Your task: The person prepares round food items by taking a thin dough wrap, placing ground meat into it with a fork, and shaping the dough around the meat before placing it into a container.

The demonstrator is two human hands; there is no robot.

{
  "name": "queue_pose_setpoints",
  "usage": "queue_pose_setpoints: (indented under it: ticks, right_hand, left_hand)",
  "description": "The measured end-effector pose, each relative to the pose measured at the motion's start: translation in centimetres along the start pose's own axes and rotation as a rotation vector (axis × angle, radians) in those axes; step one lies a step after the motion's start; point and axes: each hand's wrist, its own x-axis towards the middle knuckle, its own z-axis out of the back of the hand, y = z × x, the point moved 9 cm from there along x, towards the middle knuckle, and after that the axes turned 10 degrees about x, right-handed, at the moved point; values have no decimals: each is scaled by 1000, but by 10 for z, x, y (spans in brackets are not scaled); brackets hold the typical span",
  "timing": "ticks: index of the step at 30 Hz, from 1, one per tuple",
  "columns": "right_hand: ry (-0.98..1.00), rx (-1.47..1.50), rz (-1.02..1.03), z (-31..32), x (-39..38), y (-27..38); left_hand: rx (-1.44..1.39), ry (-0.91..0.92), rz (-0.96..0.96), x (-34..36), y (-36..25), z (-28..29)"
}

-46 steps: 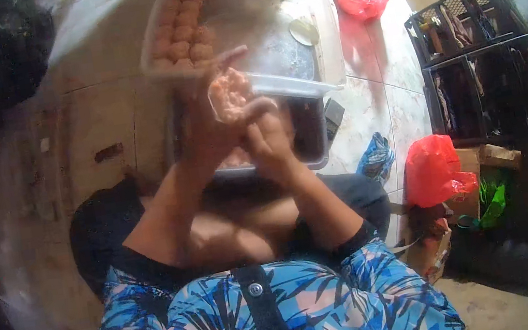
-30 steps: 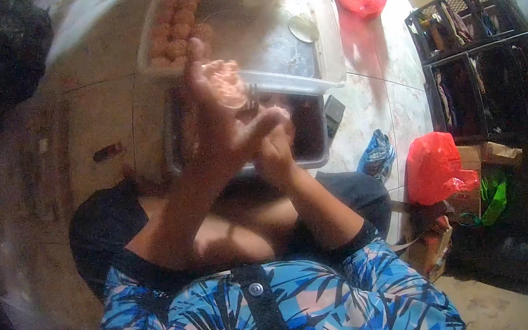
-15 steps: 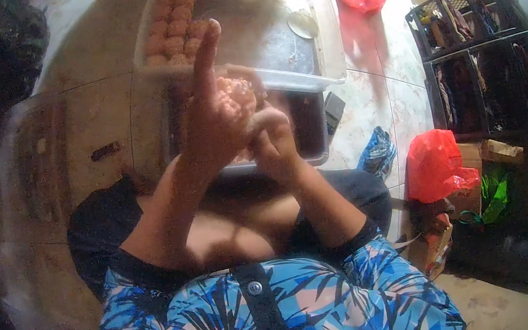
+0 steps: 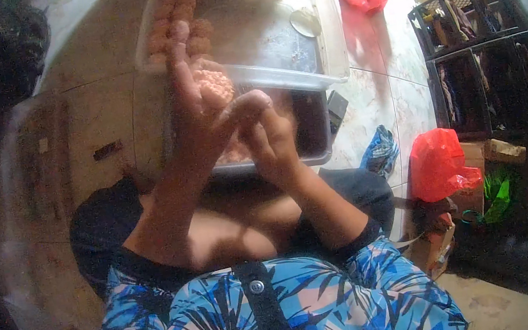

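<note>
My left hand [image 4: 198,117] is raised with its fingers pointing up and away, and a lump of pinkish minced mixture [image 4: 213,86] rests against its palm. My right hand [image 4: 274,139] presses against the left from the right side, fingers curled around the lump. Both hands hover over a clear plastic tub [image 4: 315,136] holding more of the pink mixture. Beyond it lies a large clear tray [image 4: 298,28] with rows of shaped orange-pink balls [image 4: 175,20] along its left side.
I sit on a tiled floor [image 4: 378,98]. A round metal lid [image 4: 305,22] lies in the tray. Red plastic bags [image 4: 440,165] lie to the right and far right back. A blue cloth [image 4: 379,150] and dark crates [image 4: 481,54] stand at right.
My left hand has straightened from a cupped hold to fingers upright. The right hand keeps working against it, and the lump stays between the palms.
</note>
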Motion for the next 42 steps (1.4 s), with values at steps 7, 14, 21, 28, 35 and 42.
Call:
queue_pose_setpoints:
  ticks: [7,14,21,28,35,42]
  right_hand:
    - [63,-153,85,-19,4,-3]
    - [15,-165,-21,30,5,-7]
    - [-113,-515,114,62,18,54]
    - [-47,-522,385,58,16,75]
    - [94,-411,184,52,20,60]
    - [29,-315,220,59,21,52]
  left_hand:
    - [-7,62,195,-2,6,-9]
    - [71,40,-310,17,-27,-8]
    - [-236,209,169,0,24,-18]
    - [-167,258,55,0,26,-33]
    - [-46,318,81,-9,28,-40]
    - [-4,287,15,-5,38,-40]
